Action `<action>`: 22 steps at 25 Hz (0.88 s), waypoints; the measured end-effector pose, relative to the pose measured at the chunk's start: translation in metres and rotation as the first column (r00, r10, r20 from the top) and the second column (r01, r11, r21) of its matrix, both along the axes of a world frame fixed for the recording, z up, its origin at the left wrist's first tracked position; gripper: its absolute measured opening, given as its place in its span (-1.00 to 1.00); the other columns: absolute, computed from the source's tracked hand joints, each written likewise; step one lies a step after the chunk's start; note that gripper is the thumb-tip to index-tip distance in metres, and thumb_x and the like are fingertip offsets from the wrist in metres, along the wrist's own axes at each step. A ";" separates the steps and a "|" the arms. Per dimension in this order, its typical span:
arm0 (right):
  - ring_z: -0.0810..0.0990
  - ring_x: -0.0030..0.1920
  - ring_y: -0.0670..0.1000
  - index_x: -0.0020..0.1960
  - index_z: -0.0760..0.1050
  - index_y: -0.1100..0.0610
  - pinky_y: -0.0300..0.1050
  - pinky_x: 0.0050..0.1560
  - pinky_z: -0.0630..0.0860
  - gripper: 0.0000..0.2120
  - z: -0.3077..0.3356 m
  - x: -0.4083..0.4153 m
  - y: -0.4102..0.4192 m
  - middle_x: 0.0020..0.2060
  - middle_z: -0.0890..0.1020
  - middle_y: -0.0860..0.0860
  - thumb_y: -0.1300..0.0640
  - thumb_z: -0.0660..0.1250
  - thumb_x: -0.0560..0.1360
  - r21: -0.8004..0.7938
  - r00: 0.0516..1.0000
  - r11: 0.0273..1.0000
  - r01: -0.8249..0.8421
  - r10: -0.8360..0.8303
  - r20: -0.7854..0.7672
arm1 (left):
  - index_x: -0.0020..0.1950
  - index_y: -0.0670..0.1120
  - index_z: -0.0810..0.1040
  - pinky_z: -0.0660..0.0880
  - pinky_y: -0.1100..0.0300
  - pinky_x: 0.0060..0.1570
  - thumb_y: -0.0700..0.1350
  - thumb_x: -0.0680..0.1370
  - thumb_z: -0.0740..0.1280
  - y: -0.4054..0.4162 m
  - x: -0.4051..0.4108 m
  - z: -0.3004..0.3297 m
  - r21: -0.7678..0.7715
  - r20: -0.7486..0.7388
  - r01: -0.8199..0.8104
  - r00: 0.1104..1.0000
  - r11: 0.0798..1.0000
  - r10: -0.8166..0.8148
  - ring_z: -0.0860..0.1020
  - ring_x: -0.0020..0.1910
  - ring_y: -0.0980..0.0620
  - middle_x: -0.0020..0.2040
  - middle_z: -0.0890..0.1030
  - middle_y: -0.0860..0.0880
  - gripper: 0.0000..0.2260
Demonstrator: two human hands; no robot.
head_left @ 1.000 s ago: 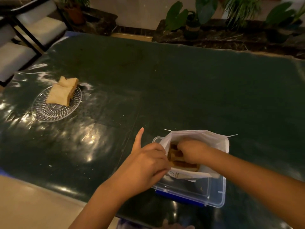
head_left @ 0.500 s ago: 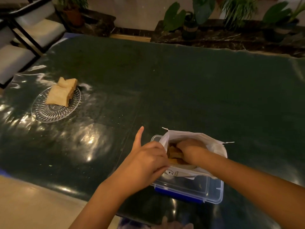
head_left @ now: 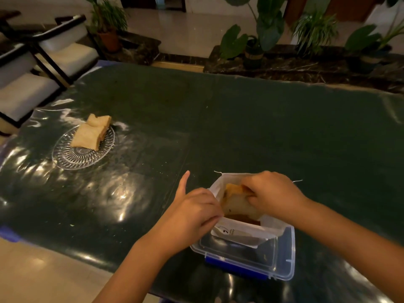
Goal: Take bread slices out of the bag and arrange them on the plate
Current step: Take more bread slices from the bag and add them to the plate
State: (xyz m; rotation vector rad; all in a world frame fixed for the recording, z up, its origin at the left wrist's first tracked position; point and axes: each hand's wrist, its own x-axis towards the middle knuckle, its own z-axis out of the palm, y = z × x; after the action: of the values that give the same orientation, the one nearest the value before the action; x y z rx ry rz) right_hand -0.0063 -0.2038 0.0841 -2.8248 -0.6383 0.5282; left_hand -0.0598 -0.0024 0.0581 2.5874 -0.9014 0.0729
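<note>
A white bread bag [head_left: 238, 232] stands open inside a clear plastic box [head_left: 282, 256] near the table's front edge. My right hand [head_left: 271, 193] grips a bread slice [head_left: 236, 200] that sticks partly out of the bag's mouth. My left hand [head_left: 194, 213] pinches the bag's left rim, with the index finger pointing up. More bread shows darkly lower in the bag. Far to the left, a clear glass plate [head_left: 72, 158] carries two bread slices [head_left: 91, 133], one overlapping the other.
The dark green table [head_left: 240, 127] is glossy, with its front edge close to me. White cushioned chairs [head_left: 43, 68] stand at the far left. Potted plants [head_left: 258, 33] line a dark ledge beyond the table's far edge.
My right hand has risen from deep in the bag, lifting a slice partly clear of the opening. My left hand keeps its hold on the bag's rim.
</note>
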 end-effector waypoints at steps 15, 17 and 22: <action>0.66 -0.25 -0.17 -0.18 0.63 -0.04 -0.29 -0.35 0.60 -0.89 0.110 0.019 -0.031 -0.27 0.71 -0.08 0.12 0.47 0.31 0.622 0.974 0.752 0.217 -0.124 -0.190 | 0.18 0.11 0.51 0.51 0.14 0.12 0.03 0.34 0.47 -0.009 0.023 0.023 -0.717 -0.682 -0.637 0.725 0.283 -0.097 0.54 0.17 0.06 0.19 0.58 0.00 -0.58; 0.67 -0.23 -0.18 -0.17 0.63 -0.05 -0.36 -0.37 0.56 -0.85 0.112 0.023 -0.018 -0.27 0.72 -0.16 0.17 0.47 0.31 0.700 0.951 0.664 0.264 -0.059 -0.303 | 0.09 0.04 0.59 0.55 0.11 0.03 -0.04 0.37 0.40 -0.007 0.022 0.025 -0.720 -0.692 -0.671 0.673 0.177 -0.261 0.59 0.10 0.02 0.09 0.65 -0.02 -0.71; 0.68 -0.23 -0.16 -0.12 0.60 -0.02 -0.34 -0.39 0.56 -0.83 0.108 0.028 0.031 -0.30 0.72 -0.15 0.18 0.45 0.32 0.717 0.910 0.616 0.327 0.000 -0.415 | 0.10 -0.01 0.55 0.58 0.14 -0.15 -0.08 0.32 0.48 0.032 0.011 0.033 -0.739 -0.663 -0.669 0.703 0.075 -0.256 0.61 0.05 -0.01 0.04 0.67 -0.01 -0.64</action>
State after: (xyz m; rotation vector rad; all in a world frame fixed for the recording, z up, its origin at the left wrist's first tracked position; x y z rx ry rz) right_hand 0.0215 -0.1731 0.1925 -1.8496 -0.3739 0.5615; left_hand -0.0492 0.0292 0.0907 1.1070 0.0583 -0.1310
